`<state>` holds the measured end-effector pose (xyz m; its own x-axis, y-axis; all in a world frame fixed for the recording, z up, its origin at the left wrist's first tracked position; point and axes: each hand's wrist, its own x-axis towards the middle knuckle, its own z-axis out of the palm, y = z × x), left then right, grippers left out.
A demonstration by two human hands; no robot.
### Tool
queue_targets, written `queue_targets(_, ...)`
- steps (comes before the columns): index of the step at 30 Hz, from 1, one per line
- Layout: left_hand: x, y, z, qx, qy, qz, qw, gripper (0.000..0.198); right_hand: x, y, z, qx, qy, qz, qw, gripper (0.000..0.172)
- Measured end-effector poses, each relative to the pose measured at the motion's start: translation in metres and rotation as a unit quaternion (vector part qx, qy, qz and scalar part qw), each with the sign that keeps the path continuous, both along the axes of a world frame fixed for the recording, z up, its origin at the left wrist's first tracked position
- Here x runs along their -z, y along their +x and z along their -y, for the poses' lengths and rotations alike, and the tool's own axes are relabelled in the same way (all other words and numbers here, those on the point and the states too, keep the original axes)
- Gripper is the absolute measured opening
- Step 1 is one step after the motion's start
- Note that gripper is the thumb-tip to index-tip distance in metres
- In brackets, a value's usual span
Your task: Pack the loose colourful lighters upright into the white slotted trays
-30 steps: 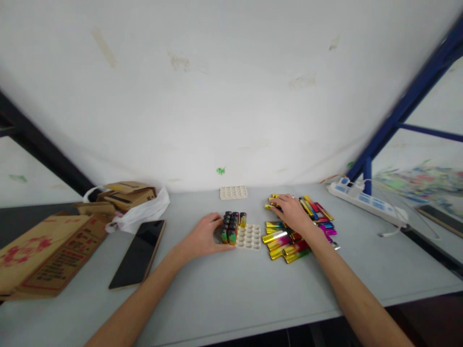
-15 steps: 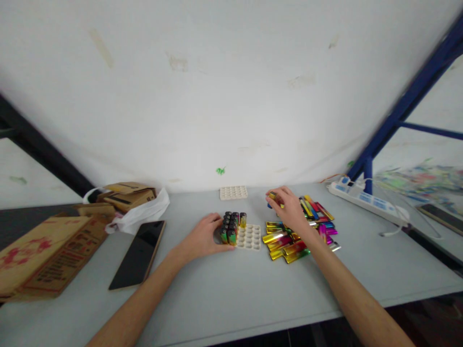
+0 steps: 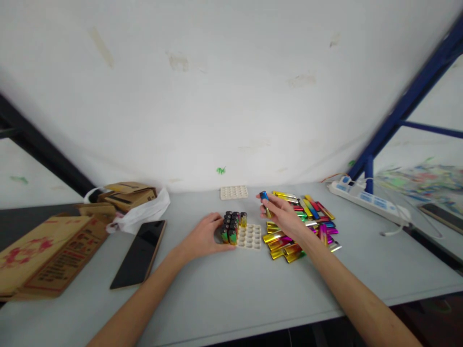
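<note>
Around the left end of a pale tray (image 3: 252, 237) with rows of round pockets curls my left hand (image 3: 208, 235), its thumb along the near side and its fingers at the far side. Several black-topped cylinders (image 3: 228, 226), battery-like, stand upright in the tray's left part beside that hand. A single one with a yellow body (image 3: 244, 220) stands at the back. Right of and above the tray, my right hand (image 3: 277, 209) pinches a shiny blue-and-gold cylinder (image 3: 265, 196), held tilted. Below and behind this hand lies a pile of shiny multicoloured cylinders (image 3: 289, 246).
Another pale pocketed tray (image 3: 234, 193) lies by the wall. On the left are a dark phone-like slab (image 3: 139, 255), a white plastic bag (image 3: 146, 212) and cardboard boxes (image 3: 47, 255). A white power strip (image 3: 369, 200) with cables lies at the right.
My right hand has moved left from over the pile, and the blue-and-gold cylinder in its fingers now shows plainly, turned more upright. My left hand stays at the tray.
</note>
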<state>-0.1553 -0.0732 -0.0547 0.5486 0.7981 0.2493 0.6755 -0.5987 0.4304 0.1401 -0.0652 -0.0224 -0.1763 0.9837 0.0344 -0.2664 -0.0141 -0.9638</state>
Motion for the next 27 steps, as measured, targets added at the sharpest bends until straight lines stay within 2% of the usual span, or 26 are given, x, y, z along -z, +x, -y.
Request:
queue_targets(3,0.000,0.000,0.000,-0.002,-0.008,0.001,1.000,0.057,0.001,-0.006,0.005,-0.043,0.021,0.033,0.998,0.049)
queue_targets(7,0.001,-0.001,0.001,-0.005,-0.012,0.006,1.000,0.060,0.004,-0.017,0.010,-0.072,-0.008,0.065,0.995,0.054)
queue_targets(10,0.001,-0.001,0.001,-0.005,-0.010,0.012,1.000,0.063,0.008,-0.025,0.012,-0.054,-0.001,0.128,0.990,0.062)
queue_targets(13,0.001,-0.001,0.001,-0.004,-0.010,0.017,1.000,0.065,0.012,-0.030,0.014,-0.013,0.049,0.202,0.978,0.064)
queue_targets(17,0.000,0.000,0.001,-0.006,-0.013,0.015,1.000,0.065,0.015,-0.033,0.016,0.027,0.089,0.270,0.958,0.058)
queue_targets(23,0.000,0.000,0.001,-0.005,-0.012,0.020,1.000,0.063,0.017,-0.036,0.018,0.030,0.093,0.309,0.946,0.038)
queue_targets(27,0.000,0.000,0.000,-0.004,-0.010,0.014,1.000,0.062,0.021,-0.036,0.016,0.027,0.110,0.322,0.940,0.041)
